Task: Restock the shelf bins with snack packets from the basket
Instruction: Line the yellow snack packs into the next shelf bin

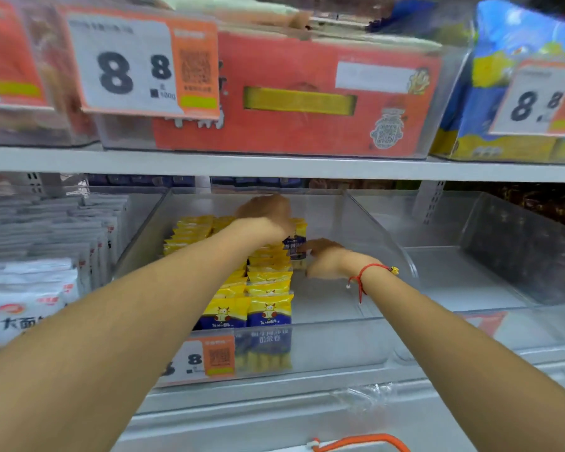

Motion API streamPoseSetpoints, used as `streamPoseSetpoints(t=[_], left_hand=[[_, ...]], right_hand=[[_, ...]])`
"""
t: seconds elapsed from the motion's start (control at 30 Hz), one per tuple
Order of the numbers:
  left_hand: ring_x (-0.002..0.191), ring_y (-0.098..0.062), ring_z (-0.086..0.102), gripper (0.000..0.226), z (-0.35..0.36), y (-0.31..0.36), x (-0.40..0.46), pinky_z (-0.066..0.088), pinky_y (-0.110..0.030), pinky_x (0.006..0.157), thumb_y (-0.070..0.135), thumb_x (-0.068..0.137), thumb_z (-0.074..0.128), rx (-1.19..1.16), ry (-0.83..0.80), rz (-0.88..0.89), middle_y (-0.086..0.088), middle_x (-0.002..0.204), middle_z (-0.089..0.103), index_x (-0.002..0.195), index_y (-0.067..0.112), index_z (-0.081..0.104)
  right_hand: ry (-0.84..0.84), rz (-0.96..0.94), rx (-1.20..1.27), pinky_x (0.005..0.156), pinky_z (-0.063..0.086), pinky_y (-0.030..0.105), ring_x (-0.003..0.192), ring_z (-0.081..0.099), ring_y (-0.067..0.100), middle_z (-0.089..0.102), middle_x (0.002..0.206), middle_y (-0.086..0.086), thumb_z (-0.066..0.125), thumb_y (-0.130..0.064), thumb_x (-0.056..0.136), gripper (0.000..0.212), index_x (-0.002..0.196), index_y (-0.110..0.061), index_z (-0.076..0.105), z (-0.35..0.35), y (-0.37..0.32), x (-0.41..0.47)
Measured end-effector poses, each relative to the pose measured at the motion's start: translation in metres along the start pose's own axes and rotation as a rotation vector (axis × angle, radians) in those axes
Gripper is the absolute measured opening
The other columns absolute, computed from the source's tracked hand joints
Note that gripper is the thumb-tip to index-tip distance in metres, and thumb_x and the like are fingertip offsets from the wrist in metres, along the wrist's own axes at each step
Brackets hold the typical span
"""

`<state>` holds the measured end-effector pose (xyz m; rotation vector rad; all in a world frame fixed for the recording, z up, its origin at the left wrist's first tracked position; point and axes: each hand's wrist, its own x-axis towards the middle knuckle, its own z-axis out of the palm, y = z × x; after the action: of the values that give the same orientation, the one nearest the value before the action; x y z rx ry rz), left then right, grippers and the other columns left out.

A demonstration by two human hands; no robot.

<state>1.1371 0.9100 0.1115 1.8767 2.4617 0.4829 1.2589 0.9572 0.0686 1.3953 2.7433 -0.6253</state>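
A clear plastic bin (356, 347) on the lower shelf holds rows of yellow-and-blue snack packets (268, 309) standing upright on its left half. Both my arms reach deep into it. My left hand (266, 213) is at the back of the rows, fingers curled over the top of the packets. My right hand (323, 257) sits just right of the rows and holds one yellow-and-blue packet (297, 244) against the back of the row. A red string bracelet is on my right wrist. The basket is out of view apart from an orange handle (362, 442) at the bottom edge.
The bin's right half shows bare floor. White packets (30, 288) fill the bin on the left. A clear bin (503, 256) stands on the right. The upper shelf (274, 164) carries a red box, blue-yellow bags and price tags close overhead.
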Motion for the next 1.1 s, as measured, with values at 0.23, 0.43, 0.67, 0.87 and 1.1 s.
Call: streamPoseSetpoints(t=[0.23,0.43,0.67,0.87,1.1], left_hand=[[0.108,-0.025,0.061,0.033,-0.034,-0.001,-0.101,0.051,-0.036,0.091,0.025,0.084,0.057,-0.222,0.066,-0.078,0.002,0.119,0.066,0.116,0.029,0.063],[0.1,-0.019,0.063,0.026,-0.029,0.001,-0.199,0.044,-0.026,0.077,0.018,0.084,0.057,-0.349,0.147,-0.106,0.011,0.107,0.069,0.105,0.03,0.067],[0.092,-0.013,0.064,0.02,0.036,-0.006,-0.297,0.052,-0.032,0.083,0.023,0.086,0.059,-0.51,-0.012,-0.163,0.019,0.099,0.066,0.1,0.034,0.064],[0.096,-0.012,0.062,0.018,0.101,-0.033,-0.345,0.05,-0.032,0.086,0.023,0.091,0.058,-0.543,-0.152,-0.269,0.015,0.105,0.066,0.106,0.031,0.065],[0.11,-0.021,0.057,0.02,0.174,-0.089,-0.381,0.047,-0.033,0.093,0.017,0.095,0.053,-0.584,-0.361,-0.517,0.001,0.116,0.061,0.111,0.019,0.065]], right_hand=[[0.314,-0.047,0.093,0.093,0.049,0.037,0.109,0.059,0.027,0.063,0.12,0.008,0.06,-0.02,0.088,0.029,0.117,-0.017,0.064,-0.014,-0.015,-0.105],[0.413,-0.069,0.192,0.078,0.05,0.029,0.09,0.064,0.02,0.071,0.093,0.004,0.061,-0.023,0.088,0.014,0.094,-0.018,0.072,0.019,-0.028,-0.197],[0.267,-0.029,0.321,0.07,0.055,0.039,0.066,0.065,0.019,0.069,0.07,0.004,0.061,-0.022,0.087,0.012,0.077,-0.026,0.065,0.109,-0.014,-0.263],[0.062,0.072,0.26,0.068,0.049,0.028,0.08,0.064,0.017,0.071,0.1,0.006,0.055,-0.019,0.091,0.016,0.091,-0.018,0.071,0.181,0.009,-0.28],[-0.201,0.104,0.147,0.063,0.042,0.023,0.068,0.057,0.014,0.066,0.095,0.001,0.051,-0.016,0.093,0.021,0.102,-0.017,0.07,0.258,0.017,-0.278]])
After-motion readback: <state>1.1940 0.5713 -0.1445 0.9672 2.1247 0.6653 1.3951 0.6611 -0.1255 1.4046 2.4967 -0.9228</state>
